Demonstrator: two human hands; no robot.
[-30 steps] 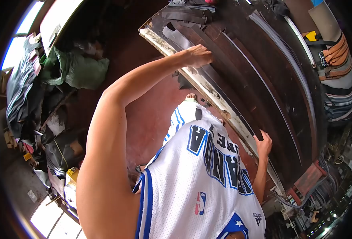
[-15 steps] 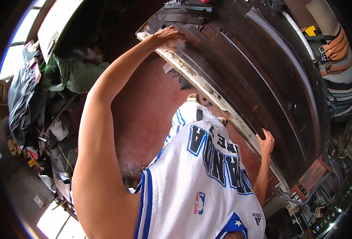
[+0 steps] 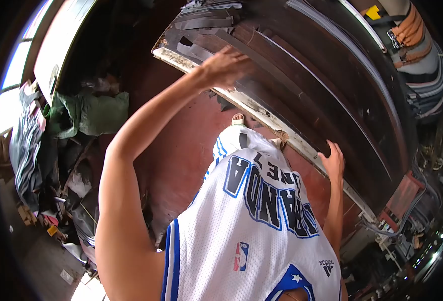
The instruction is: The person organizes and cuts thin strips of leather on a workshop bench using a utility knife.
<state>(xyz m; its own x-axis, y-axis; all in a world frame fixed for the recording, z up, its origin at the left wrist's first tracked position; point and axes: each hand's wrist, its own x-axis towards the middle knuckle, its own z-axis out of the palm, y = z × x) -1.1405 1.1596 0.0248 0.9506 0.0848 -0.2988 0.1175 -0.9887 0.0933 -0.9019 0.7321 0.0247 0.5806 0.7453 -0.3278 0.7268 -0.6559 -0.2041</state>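
My left hand (image 3: 226,67) is open, its fingers stretched out over dark strips near the far-left part of the table; the fingertips are slightly blurred. A long dark strip (image 3: 261,62) runs just beyond those fingers. My right hand (image 3: 334,160) is at the near edge of the table, thumb and fingers apart, with nothing visible between them. Between the hands runs the worn white table edge (image 3: 266,119). Several long dark strips lie side by side across the dark tabletop (image 3: 352,160).
Thin grey strips (image 3: 352,47) lie bundled along the far side. Short dark offcuts (image 3: 204,22) are piled at the far-left corner. Orange-brown belts (image 3: 409,37) and stacked sheets (image 3: 427,95) stand at right. A green bag (image 3: 101,113) and dark material (image 3: 28,145) fill the left.
My left hand has moved right and closer, spreading its fingers over the strips. My right hand has lifted slightly, its fingers more apart. The view has shifted a little.
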